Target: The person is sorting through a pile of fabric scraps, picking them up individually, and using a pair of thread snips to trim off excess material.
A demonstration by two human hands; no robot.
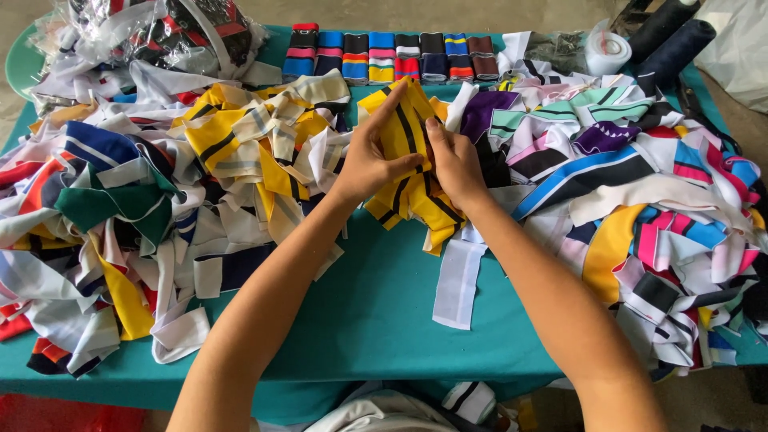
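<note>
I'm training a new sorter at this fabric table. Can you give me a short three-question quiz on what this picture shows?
1. True or false: both hands grip the same bundle of yellow strips with black stripes.
2. What colour is the table cover? A) red B) teal C) grey
3. Fill in: along the table's far edge stands a neat row of folded ______ bands.

Key
1. True: the left hand and right hand hold the yellow strips together.
2. B: the table cover is teal.
3. Striped: the folded bands show coloured stripes.
</note>
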